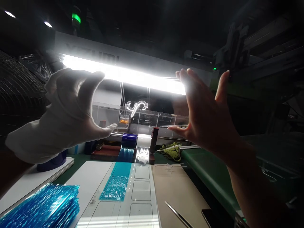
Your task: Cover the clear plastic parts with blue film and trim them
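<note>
While both hands are raised toward the long white strip light (123, 74), a clear, nearly invisible transparent sheet (147, 110) is held between them by its edges, so inspection appears under way. Below the hands, the white cutting mat (95, 177) carries one strip of blue film (117, 182); a stack of blue film pieces (40, 205) lies lower left. The white-gloved left hand (68, 110) pinches its edge; the bare right hand (206, 117), fingers spread, grips the other.
</note>
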`<state>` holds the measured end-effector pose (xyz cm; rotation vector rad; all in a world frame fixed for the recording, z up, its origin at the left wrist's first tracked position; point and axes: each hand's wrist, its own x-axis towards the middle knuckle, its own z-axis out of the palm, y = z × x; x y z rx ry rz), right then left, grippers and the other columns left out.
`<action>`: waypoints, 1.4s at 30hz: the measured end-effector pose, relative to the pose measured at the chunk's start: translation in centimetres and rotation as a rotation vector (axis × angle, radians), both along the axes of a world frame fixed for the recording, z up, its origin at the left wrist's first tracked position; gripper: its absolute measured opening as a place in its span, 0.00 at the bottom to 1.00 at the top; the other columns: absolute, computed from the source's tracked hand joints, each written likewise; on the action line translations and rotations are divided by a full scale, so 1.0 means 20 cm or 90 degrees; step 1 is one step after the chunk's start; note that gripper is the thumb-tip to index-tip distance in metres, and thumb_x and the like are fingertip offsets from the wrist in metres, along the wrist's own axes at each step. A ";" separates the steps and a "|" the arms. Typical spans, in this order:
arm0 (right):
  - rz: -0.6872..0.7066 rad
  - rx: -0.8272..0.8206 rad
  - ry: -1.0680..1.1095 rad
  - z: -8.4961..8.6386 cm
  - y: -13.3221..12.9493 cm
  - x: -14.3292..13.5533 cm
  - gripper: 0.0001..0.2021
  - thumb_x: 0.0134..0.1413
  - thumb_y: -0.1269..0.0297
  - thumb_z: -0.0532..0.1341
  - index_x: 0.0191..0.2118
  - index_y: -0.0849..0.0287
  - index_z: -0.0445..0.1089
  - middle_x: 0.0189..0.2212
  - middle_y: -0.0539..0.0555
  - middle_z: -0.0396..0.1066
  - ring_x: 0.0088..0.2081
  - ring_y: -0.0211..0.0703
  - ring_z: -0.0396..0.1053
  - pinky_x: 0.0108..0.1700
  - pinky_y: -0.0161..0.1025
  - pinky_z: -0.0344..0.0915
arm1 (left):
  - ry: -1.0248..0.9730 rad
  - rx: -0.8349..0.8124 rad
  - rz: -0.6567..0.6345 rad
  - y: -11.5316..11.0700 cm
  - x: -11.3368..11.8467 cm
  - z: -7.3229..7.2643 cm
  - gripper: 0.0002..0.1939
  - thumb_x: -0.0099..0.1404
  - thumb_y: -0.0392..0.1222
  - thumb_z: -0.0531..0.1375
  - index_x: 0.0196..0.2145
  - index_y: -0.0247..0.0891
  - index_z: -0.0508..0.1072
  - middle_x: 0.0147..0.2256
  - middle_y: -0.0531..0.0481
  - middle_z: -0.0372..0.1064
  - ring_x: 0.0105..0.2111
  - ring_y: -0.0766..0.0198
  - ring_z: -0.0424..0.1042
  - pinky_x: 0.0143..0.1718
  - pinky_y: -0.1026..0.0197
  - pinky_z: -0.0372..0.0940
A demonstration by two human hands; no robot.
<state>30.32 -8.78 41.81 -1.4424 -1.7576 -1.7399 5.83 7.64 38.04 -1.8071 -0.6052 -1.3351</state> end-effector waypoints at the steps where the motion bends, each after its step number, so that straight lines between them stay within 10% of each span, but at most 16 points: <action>1: -0.007 0.004 0.004 0.00 -0.01 0.00 0.47 0.56 0.49 0.58 0.67 0.54 0.23 0.68 0.56 0.39 0.67 0.56 0.38 0.64 0.64 0.21 | 0.004 0.006 0.003 0.00 0.00 0.01 0.57 0.46 0.64 0.62 0.64 0.31 0.44 0.61 0.38 0.39 0.61 0.42 0.43 0.62 0.43 0.42; 13: 0.026 -0.019 0.025 -0.06 -0.01 0.06 0.48 0.53 0.49 0.59 0.67 0.58 0.26 0.67 0.60 0.41 0.66 0.57 0.41 0.63 0.65 0.20 | 0.034 0.022 -0.037 0.01 0.02 -0.05 0.57 0.45 0.64 0.62 0.64 0.30 0.45 0.59 0.36 0.44 0.60 0.42 0.46 0.61 0.43 0.44; 26: 0.232 -0.529 0.329 -0.78 0.17 0.18 0.66 0.36 0.47 0.69 0.67 0.53 0.17 0.65 0.59 0.48 0.64 0.56 0.50 0.63 0.55 0.52 | 0.091 -0.488 -0.462 -0.13 0.05 -0.87 0.56 0.47 0.45 0.62 0.65 0.39 0.33 0.64 0.39 0.41 0.63 0.46 0.46 0.63 0.42 0.50; 31: 0.310 -0.616 0.392 -0.91 0.24 0.19 0.62 0.38 0.49 0.70 0.67 0.51 0.21 0.66 0.60 0.46 0.65 0.55 0.47 0.62 0.56 0.53 | 0.035 -0.583 -0.550 -0.14 0.11 -1.00 0.56 0.48 0.47 0.61 0.65 0.45 0.30 0.64 0.40 0.38 0.64 0.45 0.45 0.61 0.39 0.52; 35: 0.265 -0.586 0.411 -0.90 0.23 0.26 0.57 0.40 0.52 0.68 0.67 0.55 0.27 0.65 0.64 0.47 0.65 0.63 0.44 0.61 0.68 0.44 | 0.114 -0.537 -0.384 -0.05 0.06 -1.02 0.58 0.47 0.52 0.62 0.65 0.43 0.28 0.62 0.37 0.43 0.62 0.43 0.49 0.60 0.38 0.53; 42: 0.092 -0.416 0.174 -0.86 0.21 0.06 0.52 0.38 0.71 0.61 0.67 0.62 0.31 0.61 0.65 0.56 0.62 0.62 0.51 0.61 0.71 0.17 | 0.304 -0.445 0.196 -0.01 0.20 -1.00 0.52 0.43 0.48 0.59 0.63 0.31 0.45 0.50 0.29 0.60 0.48 0.30 0.61 0.44 0.31 0.56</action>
